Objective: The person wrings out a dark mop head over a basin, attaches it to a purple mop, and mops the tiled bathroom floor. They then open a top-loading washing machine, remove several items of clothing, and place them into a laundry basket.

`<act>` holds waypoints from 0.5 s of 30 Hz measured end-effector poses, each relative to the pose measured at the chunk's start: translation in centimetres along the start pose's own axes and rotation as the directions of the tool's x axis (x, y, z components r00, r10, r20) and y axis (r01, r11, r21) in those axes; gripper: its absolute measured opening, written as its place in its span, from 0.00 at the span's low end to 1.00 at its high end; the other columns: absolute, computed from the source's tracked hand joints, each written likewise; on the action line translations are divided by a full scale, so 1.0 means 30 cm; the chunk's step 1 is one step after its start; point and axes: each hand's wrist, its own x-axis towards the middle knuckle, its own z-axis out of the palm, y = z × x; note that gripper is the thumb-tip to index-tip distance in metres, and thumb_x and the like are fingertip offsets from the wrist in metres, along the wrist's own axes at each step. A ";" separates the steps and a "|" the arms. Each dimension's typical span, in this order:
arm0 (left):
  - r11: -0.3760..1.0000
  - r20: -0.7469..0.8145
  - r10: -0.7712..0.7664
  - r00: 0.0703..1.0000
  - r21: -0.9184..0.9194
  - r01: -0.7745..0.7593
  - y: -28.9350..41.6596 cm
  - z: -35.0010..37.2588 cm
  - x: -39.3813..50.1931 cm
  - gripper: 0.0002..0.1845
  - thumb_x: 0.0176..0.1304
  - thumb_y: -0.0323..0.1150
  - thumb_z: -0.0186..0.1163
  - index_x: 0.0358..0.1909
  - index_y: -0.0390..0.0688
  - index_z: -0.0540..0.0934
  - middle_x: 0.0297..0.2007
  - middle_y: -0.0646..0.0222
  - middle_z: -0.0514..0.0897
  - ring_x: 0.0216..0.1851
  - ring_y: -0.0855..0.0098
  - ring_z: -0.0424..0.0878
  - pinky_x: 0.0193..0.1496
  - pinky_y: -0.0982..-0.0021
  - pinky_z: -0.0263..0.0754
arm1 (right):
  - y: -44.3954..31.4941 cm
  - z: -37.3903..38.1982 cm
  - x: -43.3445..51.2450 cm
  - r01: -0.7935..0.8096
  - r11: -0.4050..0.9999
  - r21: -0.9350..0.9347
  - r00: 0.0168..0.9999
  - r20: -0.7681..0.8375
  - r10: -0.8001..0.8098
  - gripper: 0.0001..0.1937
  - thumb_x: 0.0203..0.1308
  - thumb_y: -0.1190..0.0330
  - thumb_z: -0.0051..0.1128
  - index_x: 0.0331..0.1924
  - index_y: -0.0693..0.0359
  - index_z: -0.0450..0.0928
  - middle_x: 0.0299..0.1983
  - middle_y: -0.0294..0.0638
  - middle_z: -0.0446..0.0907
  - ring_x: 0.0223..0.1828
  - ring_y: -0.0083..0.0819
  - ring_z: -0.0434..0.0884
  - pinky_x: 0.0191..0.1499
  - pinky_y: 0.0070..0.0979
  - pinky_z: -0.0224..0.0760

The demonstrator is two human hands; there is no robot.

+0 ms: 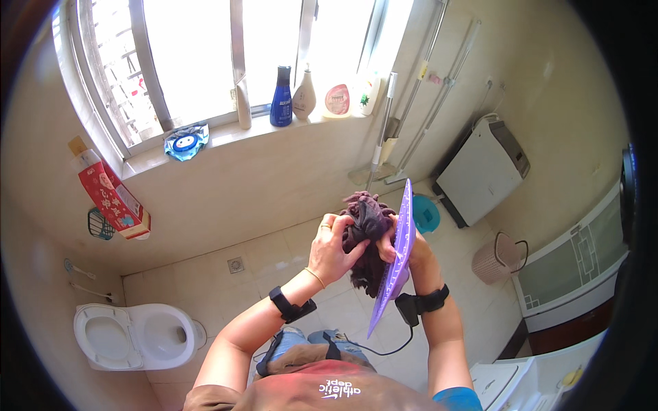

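Note:
A dark maroon chenille mop pad, with shaggy tufts and a dark grey patch, is bunched up in front of me. My left hand pinches it from the left, thumb and fingers pressed into the grey fabric. On its other side my right hand holds a purple plastic plate, which is tilted and seen nearly edge-on. Small nubs run over the plate's face. My right fingers also touch the pad, and part of that hand is hidden behind the plate.
Mop poles lean against the wall below the window. Bottles and a wipes pack line the sill. A toilet stands left. To the right are a white appliance, a teal basin and a pink basket.

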 end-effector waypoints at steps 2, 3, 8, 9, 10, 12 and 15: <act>0.989 0.023 0.068 0.997 0.134 -0.070 -0.006 0.003 0.031 0.19 0.46 0.34 0.62 0.41 0.40 0.72 0.37 0.58 0.74 0.39 0.56 0.73 0.42 0.62 0.71 | 0.000 -0.010 -0.011 -0.010 1.000 0.006 1.000 -0.009 0.010 0.25 0.53 0.48 0.58 0.39 0.65 0.71 0.28 0.34 0.75 0.26 0.18 0.75 0.28 0.16 0.71; 0.958 0.025 0.138 0.990 0.249 -0.140 -0.011 -0.007 0.051 0.19 0.46 0.33 0.60 0.41 0.40 0.72 0.37 0.58 0.74 0.39 0.56 0.74 0.42 0.62 0.71 | -0.004 -0.010 -0.012 0.008 0.999 -0.054 1.000 -0.006 -0.009 0.24 0.55 0.47 0.53 0.34 0.65 0.71 0.25 0.35 0.74 0.23 0.20 0.73 0.26 0.17 0.69; 0.993 0.030 0.049 0.998 0.107 -0.052 0.006 -0.082 0.127 0.10 0.50 0.29 0.54 0.35 0.36 0.74 0.29 0.60 0.76 0.31 0.62 0.74 0.39 0.67 0.71 | -0.021 0.047 -0.008 0.153 0.942 -0.299 0.984 -0.037 -0.172 0.32 0.66 0.47 0.30 0.13 0.64 0.68 0.10 0.41 0.66 0.12 0.29 0.66 0.18 0.22 0.60; 0.996 0.058 -0.065 0.996 -0.054 0.068 0.009 -0.099 0.152 0.08 0.52 0.28 0.53 0.34 0.36 0.74 0.27 0.60 0.76 0.30 0.64 0.74 0.38 0.69 0.71 | -0.023 0.058 -0.002 0.182 0.949 -0.259 0.976 -0.071 -0.206 0.28 0.63 0.47 0.37 0.20 0.65 0.69 0.15 0.40 0.69 0.16 0.28 0.69 0.22 0.21 0.63; 0.956 0.119 -0.200 0.973 -0.194 0.220 0.012 -0.116 0.172 0.07 0.53 0.28 0.52 0.32 0.35 0.74 0.26 0.61 0.76 0.28 0.66 0.73 0.37 0.70 0.70 | -0.027 0.066 0.002 0.214 0.952 -0.221 0.965 -0.104 -0.241 0.25 0.60 0.47 0.44 0.26 0.66 0.70 0.19 0.40 0.71 0.20 0.26 0.71 0.26 0.20 0.66; 0.947 0.141 -0.169 0.975 -0.250 0.201 0.007 -0.157 0.223 0.06 0.53 0.28 0.55 0.30 0.36 0.74 0.23 0.63 0.75 0.26 0.72 0.72 0.35 0.72 0.70 | -0.030 0.070 0.013 0.260 0.951 -0.170 0.942 -0.173 -0.289 0.29 0.51 0.46 0.57 0.41 0.68 0.70 0.32 0.38 0.75 0.32 0.22 0.75 0.36 0.18 0.70; 0.998 0.001 -0.007 1.000 -0.055 0.007 -0.010 -0.229 0.304 0.09 0.49 0.31 0.63 0.25 0.36 0.75 0.19 0.69 0.75 0.23 0.79 0.70 0.28 0.76 0.67 | -0.029 0.058 0.031 0.305 0.937 -0.172 0.933 -0.145 -0.330 0.31 0.51 0.48 0.61 0.46 0.69 0.71 0.39 0.36 0.78 0.37 0.19 0.76 0.41 0.17 0.71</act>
